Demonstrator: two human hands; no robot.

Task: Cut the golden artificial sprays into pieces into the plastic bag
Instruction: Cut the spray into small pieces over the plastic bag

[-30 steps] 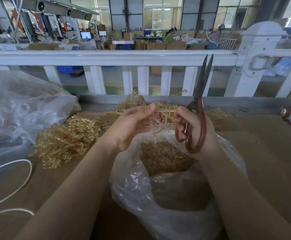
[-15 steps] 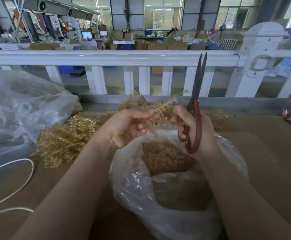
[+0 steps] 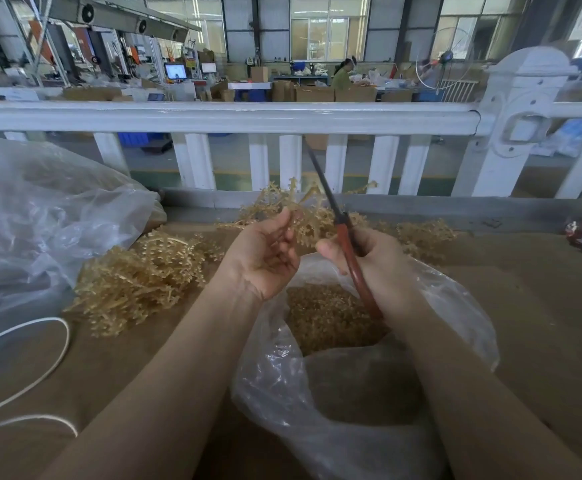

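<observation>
Two hands over the bag (image 3: pixel 455 306), working mid-cut. Far left of the left hand: a big clear sack (image 3: pixel 40 216), white cord (image 3: pixel 50 362) nearer the body. Just left of that hand, a pile (image 3: pixel 137 282) of uncut gold sprays on the board. Left hand (image 3: pixel 265 258), palm up, fingers curled, pinches a spray (image 3: pixel 303 220) at its stem, sprig tips sticking up beyond the fingers. Right hand (image 3: pixel 376 268) grips the scissors (image 3: pixel 348 251) by the red handles, thumb on the near side; blades look closed, tilted up and left, crossing just right of the held spray. Cut bits already lie in the bag under both hands. More sprays beyond the right hand

To do the step well, as I judge it: keep the spray above the bag mouth so pieces drop in, not on the board; open the blades, feed a short length of stem between them, snip close to the left fingers but clear of the fingertips; turn the spray with the left hand between cuts; hold the bag rim open
</observation>
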